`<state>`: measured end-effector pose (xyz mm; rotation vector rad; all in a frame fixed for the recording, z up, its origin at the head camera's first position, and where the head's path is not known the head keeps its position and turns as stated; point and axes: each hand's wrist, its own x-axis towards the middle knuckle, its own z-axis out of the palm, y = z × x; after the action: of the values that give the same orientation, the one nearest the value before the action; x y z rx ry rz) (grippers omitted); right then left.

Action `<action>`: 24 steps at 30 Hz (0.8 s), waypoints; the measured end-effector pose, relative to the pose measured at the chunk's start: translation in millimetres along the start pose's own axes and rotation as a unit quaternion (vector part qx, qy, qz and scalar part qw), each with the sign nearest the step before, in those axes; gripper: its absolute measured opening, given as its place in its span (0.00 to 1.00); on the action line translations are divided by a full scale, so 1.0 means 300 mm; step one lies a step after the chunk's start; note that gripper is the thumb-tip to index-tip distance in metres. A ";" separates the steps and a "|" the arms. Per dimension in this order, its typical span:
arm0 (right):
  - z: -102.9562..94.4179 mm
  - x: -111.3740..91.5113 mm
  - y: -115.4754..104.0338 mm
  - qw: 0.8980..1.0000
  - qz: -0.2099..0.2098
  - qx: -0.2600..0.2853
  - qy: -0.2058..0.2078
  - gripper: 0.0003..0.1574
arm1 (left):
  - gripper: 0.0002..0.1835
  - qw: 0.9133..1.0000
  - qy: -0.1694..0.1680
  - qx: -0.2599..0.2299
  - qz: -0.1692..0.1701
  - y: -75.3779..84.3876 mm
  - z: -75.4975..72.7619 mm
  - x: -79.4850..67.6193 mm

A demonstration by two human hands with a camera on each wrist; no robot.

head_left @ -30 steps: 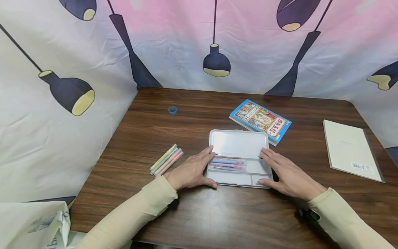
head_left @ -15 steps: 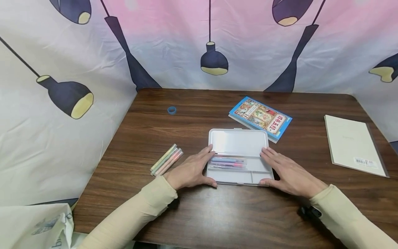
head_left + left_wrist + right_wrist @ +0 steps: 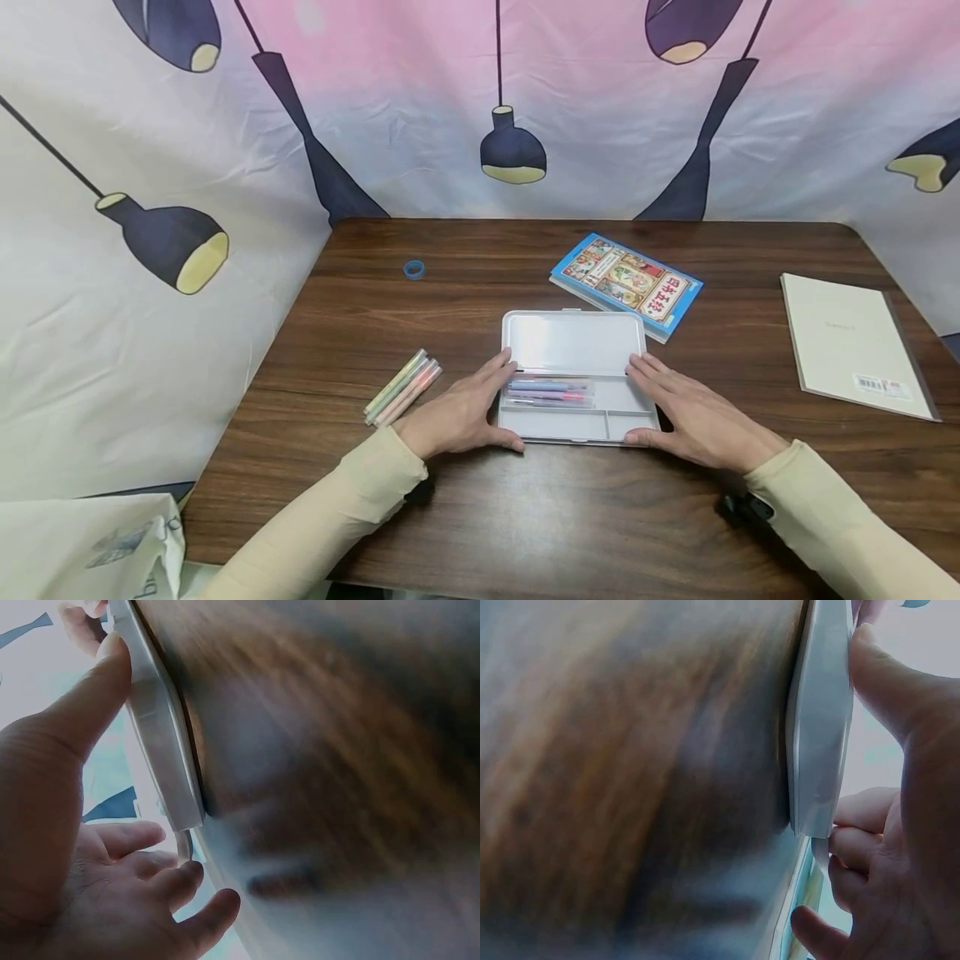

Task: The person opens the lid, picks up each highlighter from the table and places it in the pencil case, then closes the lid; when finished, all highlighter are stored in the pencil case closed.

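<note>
A white pencil case point(image 3: 573, 342) lies on the table with its lid folded back, the lid's far corner overlapping a blue-bordered book point(image 3: 630, 283). Several pens in a clear sleeve point(image 3: 550, 392) fill the left of its larger compartment; the two front compartments hold nothing. My left hand point(image 3: 465, 408) rests along the case's left side, thumb at the front corner and fingers spread toward the hinge. Mirroring it, my right hand point(image 3: 693, 412) touches the right side. In both wrist views, the thumbs point(image 3: 105, 686) point(image 3: 885, 671) lie straight against the case wall, the other fingers loosely bent past its far end.
Several pastel markers point(image 3: 403, 387) lie side by side left of my left hand. A blue tape ring point(image 3: 414, 269) sits farther back. At the right lies a pale notebook point(image 3: 855, 346) with a barcode label. A white bag point(image 3: 90, 546) stands at the table's left front corner.
The head view has shifted slightly. Both hands and the pencil case keep their places on the table.
</note>
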<state>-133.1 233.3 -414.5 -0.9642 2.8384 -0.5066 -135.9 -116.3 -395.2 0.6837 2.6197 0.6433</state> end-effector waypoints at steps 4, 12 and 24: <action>-0.001 0.002 -0.002 1.000 0.007 0.012 -0.010 0.57 | 0.57 0.999 0.014 -0.018 -0.022 0.002 -0.011 -0.021; -0.005 0.001 0.000 1.000 0.015 0.016 -0.014 0.59 | 0.26 0.986 0.168 0.010 -0.016 -0.018 -0.048 -0.062; -0.008 0.006 0.003 0.999 0.026 0.025 -0.017 0.62 | 0.19 0.968 0.243 -0.014 -0.060 -0.104 -0.074 -0.152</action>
<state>-135.3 233.5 -412.5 -0.8794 2.7975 -0.5483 -119.6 -172.1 -382.3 0.3879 3.0576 0.9025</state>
